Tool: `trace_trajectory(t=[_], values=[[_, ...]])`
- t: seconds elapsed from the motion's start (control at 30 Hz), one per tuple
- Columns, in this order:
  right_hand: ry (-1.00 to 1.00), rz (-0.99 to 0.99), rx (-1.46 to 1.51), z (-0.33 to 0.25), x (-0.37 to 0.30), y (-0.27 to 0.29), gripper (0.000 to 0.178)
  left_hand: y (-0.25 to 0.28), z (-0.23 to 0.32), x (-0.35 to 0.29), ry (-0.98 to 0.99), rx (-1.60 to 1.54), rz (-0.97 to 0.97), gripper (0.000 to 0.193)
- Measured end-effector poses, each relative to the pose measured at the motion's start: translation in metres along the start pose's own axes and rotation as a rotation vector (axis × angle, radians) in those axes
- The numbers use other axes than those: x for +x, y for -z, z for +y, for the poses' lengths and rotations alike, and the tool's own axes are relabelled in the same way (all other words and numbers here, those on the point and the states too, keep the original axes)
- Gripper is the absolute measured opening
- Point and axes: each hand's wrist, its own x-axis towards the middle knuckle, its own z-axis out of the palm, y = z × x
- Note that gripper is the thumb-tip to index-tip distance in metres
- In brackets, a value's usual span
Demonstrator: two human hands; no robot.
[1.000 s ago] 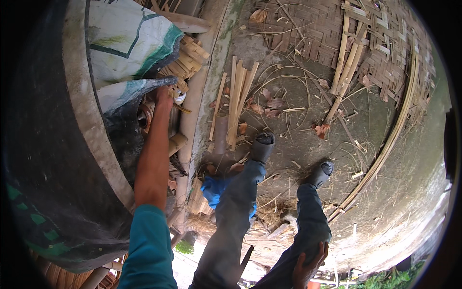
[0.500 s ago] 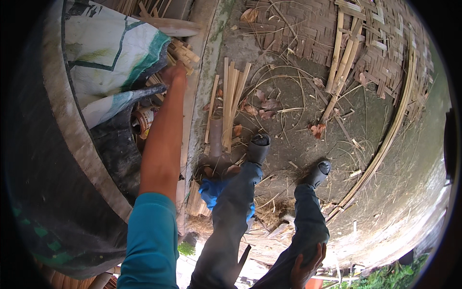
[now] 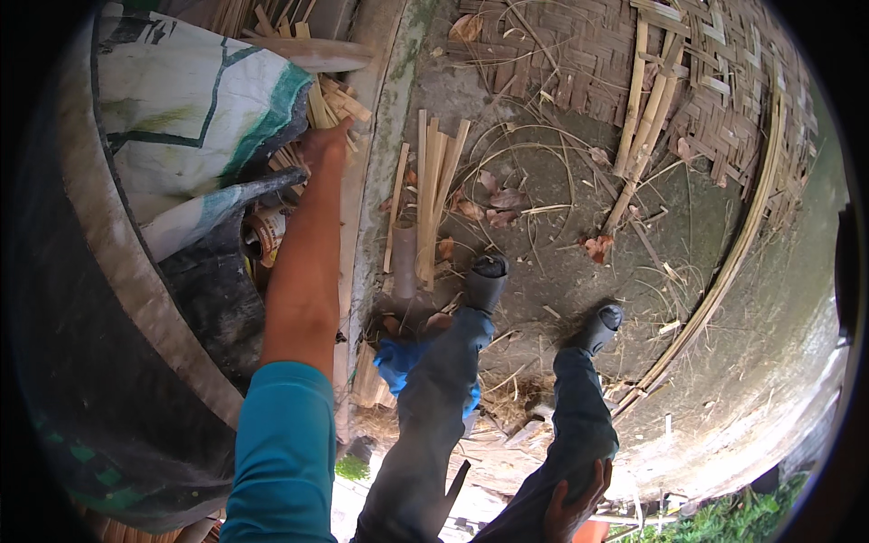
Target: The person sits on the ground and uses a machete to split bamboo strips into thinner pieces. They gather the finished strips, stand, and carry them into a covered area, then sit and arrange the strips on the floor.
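My left arm reaches forward to the far left, and my left hand (image 3: 323, 145) is closed among a bundle of short pale bamboo strips (image 3: 344, 100). Its fingers are partly hidden; the strips poke out past them. Beside that hand, a white and green sheet (image 3: 181, 100) with a black underside covers part of the pile. My right hand (image 3: 579, 507) lies on my right leg near the knee, fingers stretched and holding nothing. A dark, flat, pointed thing (image 3: 457, 489) shows between my legs; its kind is unclear.
A round printed container (image 3: 268, 231) sits by my left forearm. Several upright-lying bamboo strips (image 3: 433, 195) and a short brown tube (image 3: 405, 258) are ahead of my feet. Blue cloth (image 3: 398, 362) lies by my left leg. Woven bamboo matting (image 3: 579, 54) covers the far right, with long bent strips (image 3: 724, 271).
My left hand has shifted slightly down and left at the bamboo strips, and some strips have moved with it. The right hand stays on the leg.
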Motion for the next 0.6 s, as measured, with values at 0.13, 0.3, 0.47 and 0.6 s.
trace_trajectory(t=[0.13,0.3,0.47,0.6], values=[[-0.015,0.003,-0.027,-0.004,-0.001,-0.002,0.075,0.004,0.01,-0.017,-0.003,0.098,0.02,0.119],[0.032,-0.014,0.023,-0.003,0.005,0.003,0.075,0.005,-0.043,0.048,-0.04,0.081,0.046,0.117],[-0.019,0.003,0.012,-0.006,0.003,-0.001,0.076,-0.001,-0.029,0.004,-0.232,-0.03,0.144,0.103],[-0.011,-0.02,-0.003,-0.005,0.006,0.003,0.075,0.018,-0.033,0.006,-0.276,-0.118,0.124,0.09]])
